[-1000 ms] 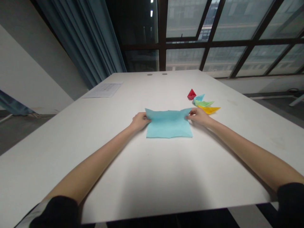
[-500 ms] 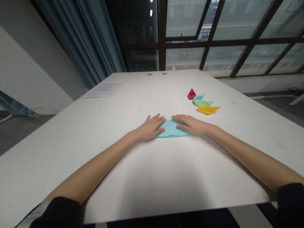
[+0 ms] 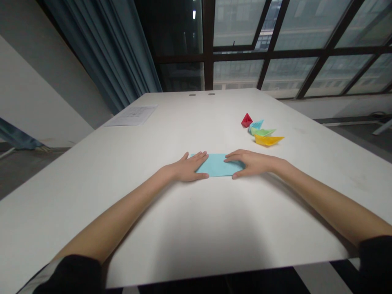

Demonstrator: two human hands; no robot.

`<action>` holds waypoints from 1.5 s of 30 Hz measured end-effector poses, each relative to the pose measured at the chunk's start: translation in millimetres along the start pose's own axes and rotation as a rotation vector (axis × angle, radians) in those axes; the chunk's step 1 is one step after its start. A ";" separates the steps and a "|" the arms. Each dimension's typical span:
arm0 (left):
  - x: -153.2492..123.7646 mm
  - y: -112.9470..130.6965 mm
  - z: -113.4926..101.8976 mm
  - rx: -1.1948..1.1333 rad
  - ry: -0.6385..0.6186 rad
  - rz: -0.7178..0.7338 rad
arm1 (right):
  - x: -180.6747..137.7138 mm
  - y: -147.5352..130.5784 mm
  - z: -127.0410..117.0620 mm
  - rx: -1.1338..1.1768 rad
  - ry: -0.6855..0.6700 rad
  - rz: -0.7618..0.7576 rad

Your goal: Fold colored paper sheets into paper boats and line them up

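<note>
A light blue sheet of folded paper (image 3: 218, 165) lies flat on the white table (image 3: 196, 220) as a long rectangle, its long side facing me. Across its left end rests my left hand (image 3: 191, 166), fingers stretched out and the thumb along the near edge. My right hand (image 3: 249, 162) arches over the right end with fingers and thumb apart; the fingertips touch the top of the paper and the thumb is at its near edge. Both hands cover the short ends of the paper.
Beyond my right hand stand folded paper boats: a yellow one (image 3: 268, 140), a green one (image 3: 262, 132), a blue one (image 3: 256, 125) and a red one (image 3: 246, 120). A printed sheet (image 3: 131, 116) lies at the far left. Two round grommets sit near the far edge.
Both thumbs have come down to the near edge of the paper, which now lies flatter. My right hand has curved more, and my left hand has shifted slightly left.
</note>
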State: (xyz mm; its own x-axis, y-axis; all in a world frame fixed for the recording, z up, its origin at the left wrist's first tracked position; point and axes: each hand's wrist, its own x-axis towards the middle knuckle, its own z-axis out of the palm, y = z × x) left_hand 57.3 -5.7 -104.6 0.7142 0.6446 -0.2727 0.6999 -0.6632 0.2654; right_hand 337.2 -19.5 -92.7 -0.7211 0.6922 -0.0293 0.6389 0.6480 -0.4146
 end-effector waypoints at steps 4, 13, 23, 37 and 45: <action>0.7 -1.0 -2.9 -0.017 -0.001 -0.002 | -1.2 -4.2 -9.0 -0.055 0.010 -0.058; -3.1 -7.3 -14.3 -0.165 0.138 0.029 | 0.9 -14.6 -10.1 -0.031 0.247 -0.009; -2.6 -37.0 -15.1 -0.244 0.394 -0.176 | 8.0 26.7 2.9 0.626 0.725 0.439; -0.1 -47.6 -9.1 -0.085 0.318 -0.073 | -5.5 56.1 8.9 0.277 0.290 0.395; -7.1 -35.4 -12.7 -0.298 0.371 -0.101 | -7.1 62.2 7.9 0.226 0.275 0.348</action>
State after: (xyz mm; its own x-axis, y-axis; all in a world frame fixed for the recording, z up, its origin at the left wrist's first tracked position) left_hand 27.6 18.0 -100.2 0.5598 0.8283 0.0228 0.6995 -0.4872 0.5228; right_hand 379.9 13.4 -125.5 -0.3586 0.9331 0.0271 0.7329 0.2994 -0.6108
